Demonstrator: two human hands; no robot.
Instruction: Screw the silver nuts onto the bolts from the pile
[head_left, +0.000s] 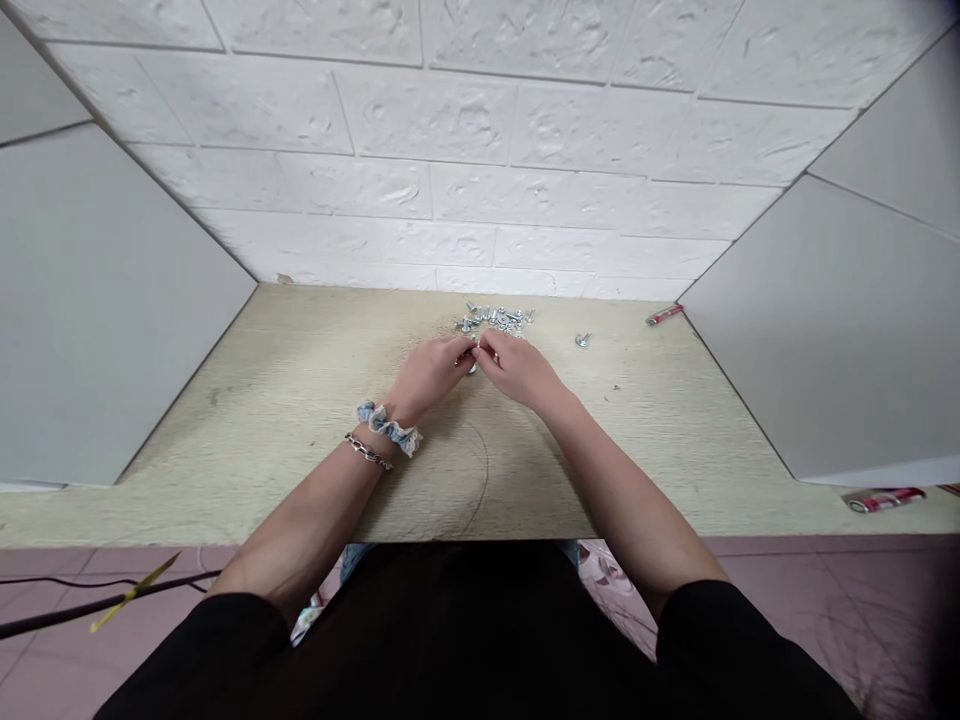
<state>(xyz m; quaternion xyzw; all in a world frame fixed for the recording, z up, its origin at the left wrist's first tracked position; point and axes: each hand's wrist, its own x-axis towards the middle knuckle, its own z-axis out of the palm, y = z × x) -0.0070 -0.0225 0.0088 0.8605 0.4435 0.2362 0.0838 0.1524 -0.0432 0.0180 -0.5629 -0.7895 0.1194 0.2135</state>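
My left hand point(435, 372) and my right hand point(517, 368) meet at the fingertips over the middle of the wooden table. Both are closed in a pinch around small metal pieces point(472, 368) that show between them, too small to name. Just beyond my fingers lies a loose pile of silvery bolts and other small hardware point(499, 318). Apart from the pile, to its right, rests another small group of metal parts point(583, 340). A scrunchie and a chain bracelet circle my left wrist.
The pale wooden table point(285, 400) ends at a white brick-patterned wall point(465, 120). Grey panels point(97, 300) stand at both sides. A red marker-like object point(664, 315) lies at the back right, and another red object point(885, 500) near the front right edge.
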